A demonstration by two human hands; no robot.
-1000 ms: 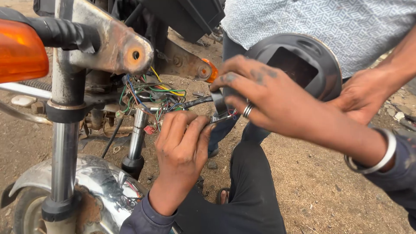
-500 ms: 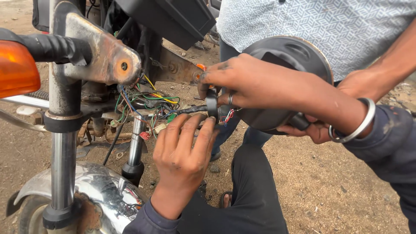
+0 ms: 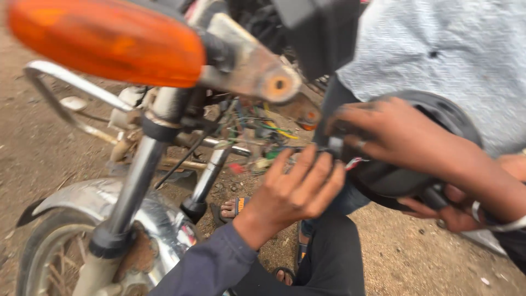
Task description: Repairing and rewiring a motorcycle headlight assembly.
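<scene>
Our left hand (image 3: 293,192) reaches up from a dark blue sleeve (image 3: 211,268), fingers spread and curled toward the tangle of coloured wires (image 3: 263,134) that hangs behind the motorcycle's front fork (image 3: 137,181); the picture is blurred, so we cannot tell whether the fingertips pinch a wire or only touch the bundle. Our right hand (image 3: 400,137), with a ring on one finger and a metal bangle (image 3: 501,222) at the wrist, lies over the rim of a round black headlight housing (image 3: 433,148), and its fingertips close on a small dark connector (image 3: 335,147) just beside the fingers of our left hand. We see the housing held in the air to the right of the wires, in front of a person in a light patterned shirt (image 3: 449,55) who stands facing us. That person's hand (image 3: 446,205) grips the housing from below. At the upper left we see a big orange turn signal (image 3: 109,41) very close to the camera, fixed to a worn metal bracket (image 3: 257,68). Below it the chrome fender (image 3: 76,203) curves over the front wheel (image 3: 44,257). Sandalled feet (image 3: 233,208) rest on the dirt ground (image 3: 427,263) beneath the wires.
</scene>
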